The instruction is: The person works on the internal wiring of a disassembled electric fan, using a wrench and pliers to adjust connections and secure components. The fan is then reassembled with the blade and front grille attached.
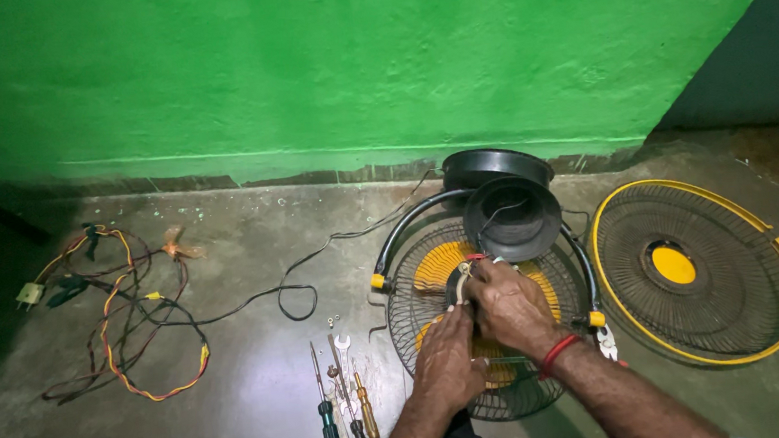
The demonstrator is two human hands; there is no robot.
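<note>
Yellow-bladed fan (432,267) (grille off), possibly gripped, hands (503,305)

left hand (446,361): fingers curled | right hand (509,305): fingers curled | hands touching

Single head view, steeply downward, near, toward the green wall (346,61).

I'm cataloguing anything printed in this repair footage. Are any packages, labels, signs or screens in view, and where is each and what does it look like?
No packages, signs or screens show.
Yellow round badge: centre of the detached fan grille lying on the floor at right; plain disc, any print too small to tell.
Both hands, left hand and right hand, rest on the fan motor, hiding any label there.
</note>
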